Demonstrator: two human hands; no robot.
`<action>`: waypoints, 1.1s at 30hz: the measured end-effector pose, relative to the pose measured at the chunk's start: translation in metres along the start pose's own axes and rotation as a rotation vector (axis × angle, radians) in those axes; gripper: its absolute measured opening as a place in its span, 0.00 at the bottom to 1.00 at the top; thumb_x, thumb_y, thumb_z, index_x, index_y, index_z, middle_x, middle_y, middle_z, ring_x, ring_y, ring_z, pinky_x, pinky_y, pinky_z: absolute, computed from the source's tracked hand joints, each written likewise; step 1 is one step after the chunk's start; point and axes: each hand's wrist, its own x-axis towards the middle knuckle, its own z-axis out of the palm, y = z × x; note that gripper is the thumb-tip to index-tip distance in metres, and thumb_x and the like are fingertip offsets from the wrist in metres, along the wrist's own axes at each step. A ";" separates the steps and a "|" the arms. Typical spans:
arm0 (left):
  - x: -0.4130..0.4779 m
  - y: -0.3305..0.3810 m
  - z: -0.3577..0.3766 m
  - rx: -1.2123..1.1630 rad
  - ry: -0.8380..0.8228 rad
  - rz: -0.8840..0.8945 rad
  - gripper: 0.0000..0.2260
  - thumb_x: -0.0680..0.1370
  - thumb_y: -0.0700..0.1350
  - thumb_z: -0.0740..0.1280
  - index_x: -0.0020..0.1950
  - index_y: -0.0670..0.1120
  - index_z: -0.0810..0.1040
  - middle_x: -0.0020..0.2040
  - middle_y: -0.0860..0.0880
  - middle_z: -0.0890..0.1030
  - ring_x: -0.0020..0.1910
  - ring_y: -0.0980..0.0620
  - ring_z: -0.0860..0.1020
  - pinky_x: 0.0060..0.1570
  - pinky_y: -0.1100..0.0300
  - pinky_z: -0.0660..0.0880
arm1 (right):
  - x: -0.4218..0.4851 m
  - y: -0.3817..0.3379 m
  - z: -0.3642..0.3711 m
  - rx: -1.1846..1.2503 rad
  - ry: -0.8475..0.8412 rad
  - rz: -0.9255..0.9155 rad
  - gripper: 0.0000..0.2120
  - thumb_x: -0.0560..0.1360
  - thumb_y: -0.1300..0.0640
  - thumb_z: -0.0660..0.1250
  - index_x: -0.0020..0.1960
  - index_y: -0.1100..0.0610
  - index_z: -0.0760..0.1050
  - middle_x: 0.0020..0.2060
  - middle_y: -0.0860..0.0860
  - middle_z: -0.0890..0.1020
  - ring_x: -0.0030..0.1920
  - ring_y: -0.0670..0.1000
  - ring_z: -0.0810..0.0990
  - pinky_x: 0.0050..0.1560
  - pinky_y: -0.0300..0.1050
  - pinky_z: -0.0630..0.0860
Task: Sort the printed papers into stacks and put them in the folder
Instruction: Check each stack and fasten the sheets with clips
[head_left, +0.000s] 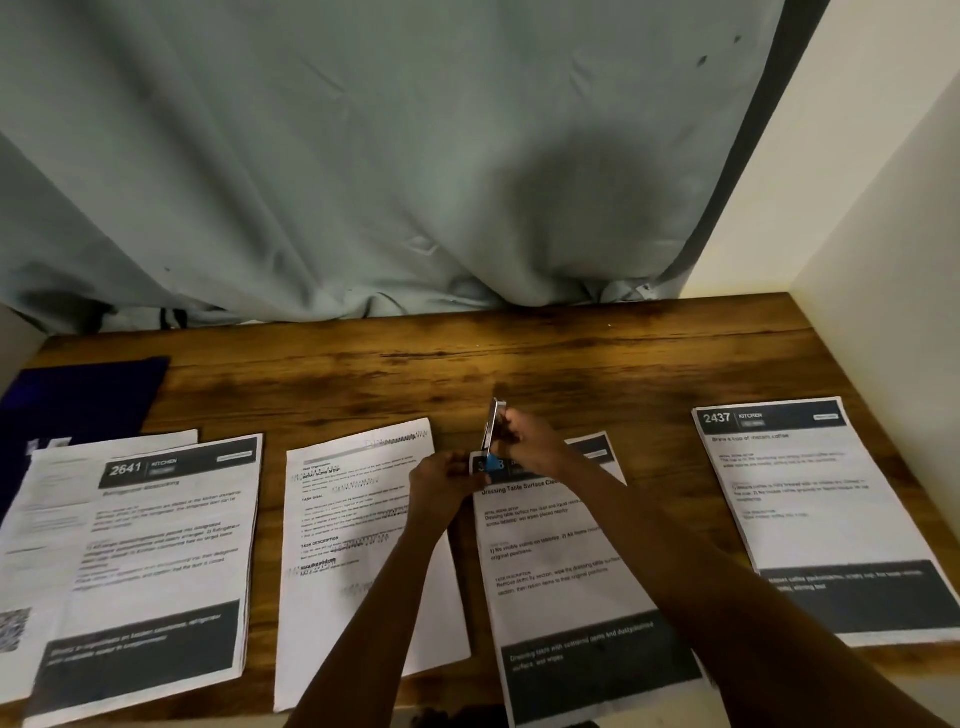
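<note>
At far left we are seeing the dark blue folder (88, 400) lying flat on the wooden table (519, 353), its left part cut off by the frame edge and its near corner covered by paper. Just beside it the first stack (156, 561) is showing a dark header reading "2641 KITCHEN"; its body text is too blurred to read. A loose sheet (28, 519) is sticking out from under it, with a QR code at the frame edge. The middle sheet (358, 519) is carrying the headings "TASK GOAL" and "TASK DESCRIPTION"; a forearm is crossing its lower right.

The left hand (447, 478) is curling its fingers at the top left corner of the third stack (561, 571); we cannot tell whether it is pinching paper or the blue base there. The right hand (532, 441) is gripping a stapler (493, 426) that is standing nearly upright over that corner. The hands are hiding the stack's number, and its title is reading "Dressing Table Surface Clea", the rest covered.

At right, well apart, the fourth stack (815, 509) is reading "2437 KITCHEN". A grey-green curtain (415, 156) is hanging behind the table.
</note>
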 end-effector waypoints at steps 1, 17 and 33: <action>0.000 -0.001 0.000 -0.020 0.002 -0.012 0.12 0.70 0.40 0.76 0.44 0.53 0.75 0.44 0.53 0.82 0.45 0.53 0.82 0.48 0.55 0.81 | 0.000 0.001 -0.001 0.022 -0.009 -0.002 0.20 0.75 0.64 0.66 0.66 0.60 0.68 0.60 0.56 0.77 0.62 0.54 0.75 0.60 0.50 0.75; 0.007 -0.003 0.009 -0.065 0.032 -0.111 0.02 0.76 0.45 0.70 0.46 0.49 0.78 0.39 0.53 0.82 0.38 0.57 0.80 0.36 0.66 0.74 | -0.031 0.067 -0.073 -0.394 0.424 0.054 0.12 0.78 0.56 0.64 0.61 0.56 0.73 0.49 0.53 0.79 0.47 0.50 0.78 0.48 0.43 0.78; 0.011 -0.006 0.027 -0.102 0.150 -0.131 0.07 0.79 0.49 0.65 0.49 0.45 0.75 0.46 0.44 0.81 0.43 0.47 0.81 0.44 0.51 0.79 | -0.065 0.111 -0.075 -0.672 0.621 0.299 0.19 0.78 0.49 0.62 0.64 0.59 0.72 0.61 0.59 0.73 0.63 0.59 0.70 0.64 0.51 0.68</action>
